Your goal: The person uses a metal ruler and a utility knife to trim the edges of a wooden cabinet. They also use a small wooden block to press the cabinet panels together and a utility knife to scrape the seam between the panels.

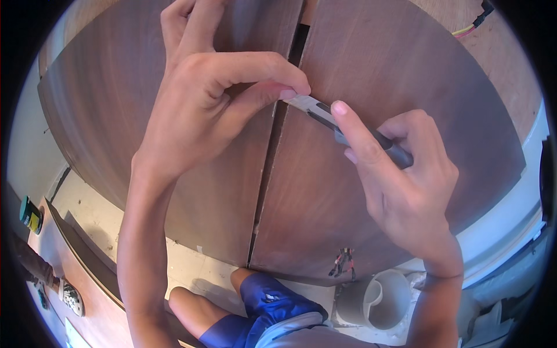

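Observation:
My right hand (409,185) grips the dark handle of a snap-off utility knife (326,115), its index finger stretched along the body. At the other end, the thumb and index finger of my left hand (194,104) pinch the tip of the knife's blade. The other fingers of that hand are partly hidden behind it. Both hands are over two brown wood panels, a left one (197,209) and a right one (325,203). A narrow dark gap (268,168) runs between the panels, below the knife.
A small bundle of wires (343,262) lies at the right panel's near edge. Beside my legs stands a grey bucket (400,296). A cable with a black connector (480,18) is far right. At left are a curved board (93,284), a green-lidded jar (30,216) and another person's patterned clog (71,298).

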`<state>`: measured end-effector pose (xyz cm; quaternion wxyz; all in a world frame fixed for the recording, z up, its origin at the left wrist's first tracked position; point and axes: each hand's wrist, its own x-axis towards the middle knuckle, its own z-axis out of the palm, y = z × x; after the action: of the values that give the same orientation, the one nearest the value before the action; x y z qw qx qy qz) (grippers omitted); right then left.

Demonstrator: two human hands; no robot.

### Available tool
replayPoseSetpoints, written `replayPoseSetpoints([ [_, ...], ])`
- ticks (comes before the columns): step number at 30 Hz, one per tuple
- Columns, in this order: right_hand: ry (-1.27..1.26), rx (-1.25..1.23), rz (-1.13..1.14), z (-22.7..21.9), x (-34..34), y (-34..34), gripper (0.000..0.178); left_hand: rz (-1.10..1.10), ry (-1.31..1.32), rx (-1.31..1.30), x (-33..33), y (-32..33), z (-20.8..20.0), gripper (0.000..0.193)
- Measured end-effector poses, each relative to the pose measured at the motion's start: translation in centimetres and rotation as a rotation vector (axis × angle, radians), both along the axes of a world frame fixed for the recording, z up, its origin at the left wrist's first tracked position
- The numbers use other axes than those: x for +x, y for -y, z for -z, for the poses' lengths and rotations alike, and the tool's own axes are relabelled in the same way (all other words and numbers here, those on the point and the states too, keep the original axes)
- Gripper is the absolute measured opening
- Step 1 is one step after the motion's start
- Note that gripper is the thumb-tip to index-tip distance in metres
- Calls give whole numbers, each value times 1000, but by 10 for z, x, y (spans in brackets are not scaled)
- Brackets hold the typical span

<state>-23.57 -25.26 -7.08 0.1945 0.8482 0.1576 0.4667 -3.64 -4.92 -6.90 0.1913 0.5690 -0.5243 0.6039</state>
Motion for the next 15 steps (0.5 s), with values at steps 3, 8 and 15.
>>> replayPoseSetpoints([
  [3, -24, 40, 9, 8, 0, 3, 64, 17, -28, 35, -2, 1, 1, 14],
  [8, -3, 61, -20, 12, 6, 7, 63, 33, -31, 48, -5, 5, 3, 13],
  [15, -80, 114, 30, 3, -3, -4, 64, 36, -33, 69, -19, 2, -8, 11],
])
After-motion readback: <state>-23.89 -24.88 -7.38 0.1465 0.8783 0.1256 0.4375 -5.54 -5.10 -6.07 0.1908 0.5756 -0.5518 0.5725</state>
